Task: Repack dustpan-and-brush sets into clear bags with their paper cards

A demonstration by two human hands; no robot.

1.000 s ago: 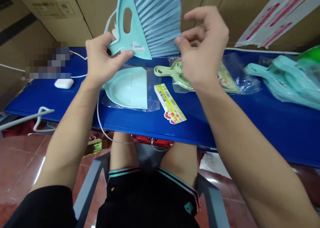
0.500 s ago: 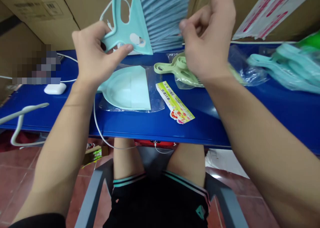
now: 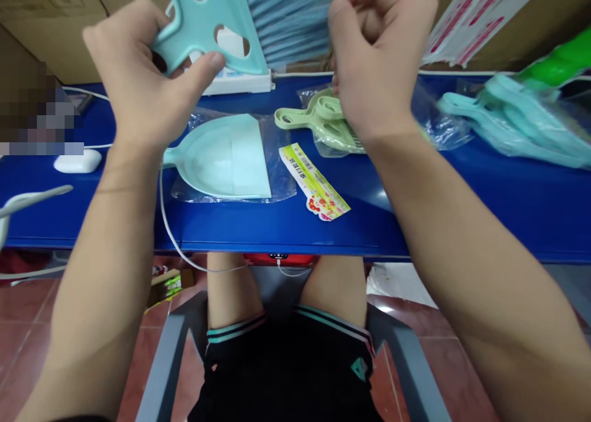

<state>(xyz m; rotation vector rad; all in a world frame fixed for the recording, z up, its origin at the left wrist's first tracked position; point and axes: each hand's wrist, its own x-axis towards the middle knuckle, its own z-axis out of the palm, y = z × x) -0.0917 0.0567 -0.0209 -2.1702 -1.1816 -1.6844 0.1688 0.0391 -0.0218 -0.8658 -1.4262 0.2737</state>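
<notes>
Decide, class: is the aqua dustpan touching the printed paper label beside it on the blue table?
Apart. The head view shows the aqua dustpan lying on a clear plastic bag, with a strip of that bag visible between the dustpan's straight edge and the printed paper label.

**Brush lifts higher, view swings level**

The mint-green plastic hand brush (image 3: 198, 37) with pale blue bristles now sits higher in the head view, and more of its top is cut off by the upper edge. The left hand (image 3: 132, 71) has moved up and outward, its thumb pressed on the brush's lower edge. The right hand (image 3: 378, 52) has curled tighter at the bristles. A white power strip (image 3: 240, 84) has come into view just below the brush. The front edge of the blue table (image 3: 323, 237) now runs level instead of sloping, and more of a bright green plastic item (image 3: 558, 64) shows at far right.
</notes>
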